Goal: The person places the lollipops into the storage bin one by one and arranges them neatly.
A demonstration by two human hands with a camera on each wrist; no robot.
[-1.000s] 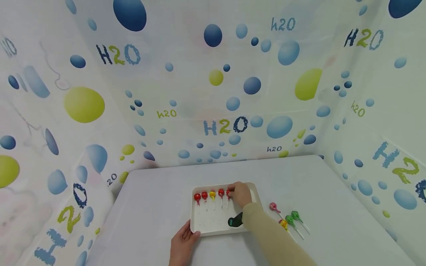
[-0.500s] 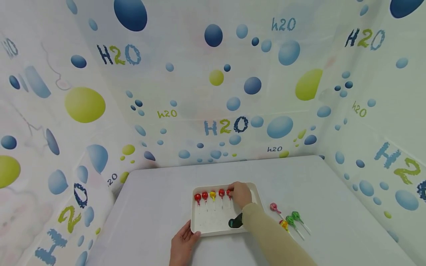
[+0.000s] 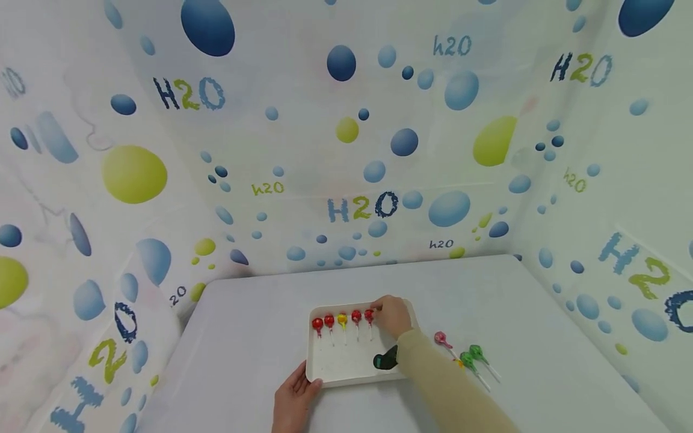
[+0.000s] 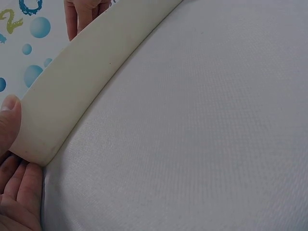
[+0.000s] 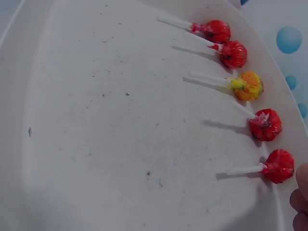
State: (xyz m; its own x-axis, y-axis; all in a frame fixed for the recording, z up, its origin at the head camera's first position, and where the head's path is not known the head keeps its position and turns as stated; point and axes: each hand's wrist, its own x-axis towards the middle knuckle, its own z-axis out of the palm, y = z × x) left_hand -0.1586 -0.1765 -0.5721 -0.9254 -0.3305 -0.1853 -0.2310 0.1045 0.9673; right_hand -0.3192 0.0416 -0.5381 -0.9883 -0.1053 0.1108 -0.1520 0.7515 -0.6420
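Observation:
A shallow white tray [image 3: 346, 380] holds a row of lollipops along its far side: several red-wrapped ones and a yellow-orange one [image 5: 249, 85]. Its near left corner is gripped by my left hand [image 3: 294, 397], thumb at the rim and fingers beneath, as the left wrist view [image 4: 21, 192] confirms. My right hand [image 3: 393, 316] reaches over the tray's far right part. In the right wrist view its fingertips [image 5: 301, 180] are right beside the head of the end red lollipop [image 5: 279, 166], whose whole head and stick show. The sticks point toward the near side.
Right of the tray, loose lollipops lie on the white table [image 3: 243, 337]: a pink one [image 3: 441, 338], two green ones [image 3: 476, 350] and a yellow one [image 3: 458, 363] partly covered by the right sleeve [image 3: 433, 379]. A dark object [image 3: 385, 359] sits at the right wrist. Bubble-patterned sheets surround the table.
The head view has shifted slightly. The right hand stays by the end red lollipop, with a little more of its head showing now. The left hand keeps its grip on the tray.

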